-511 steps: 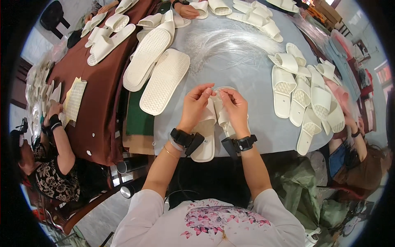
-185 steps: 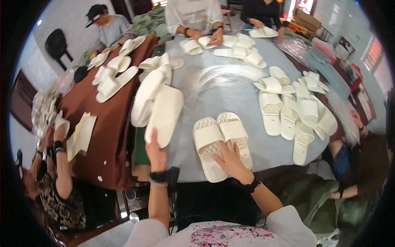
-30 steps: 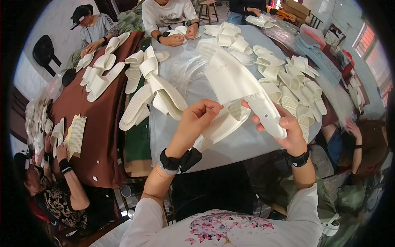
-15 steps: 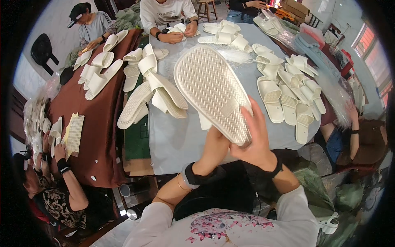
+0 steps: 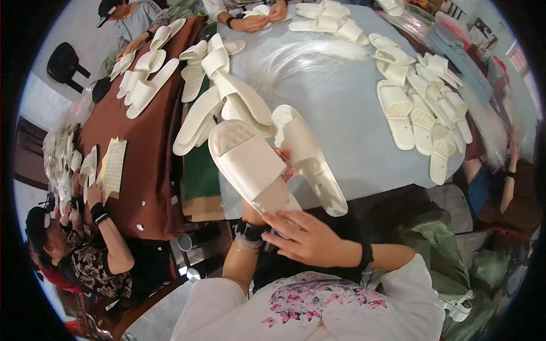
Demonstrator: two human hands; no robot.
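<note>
In front of me is a cream slide slipper (image 5: 245, 165), strap side up, its toe pointing away to the left. My left hand (image 5: 286, 163) grips it from beneath, mostly hidden behind it; fingertips show at the strap's right edge. A second cream slipper (image 5: 315, 165) hangs tilted just right of those fingertips; whether the same hand bears it, I cannot tell. My right hand (image 5: 304, 236) is open, fingers stretched out and touching the heel of the first slipper.
A pale grey-blue table (image 5: 347, 122) lies ahead, with crossed slippers (image 5: 227, 94) at left, several more (image 5: 412, 113) at right, and clear plastic film (image 5: 307, 57) between. Left is a brown-covered table (image 5: 151, 170) with a sticker sheet (image 5: 115, 165). Co-workers sit around.
The slipper has turned from sole side to strap side and come lower and left. A second slipper now shows beside it. My right hand has shifted down and left, its fingers loosened.
</note>
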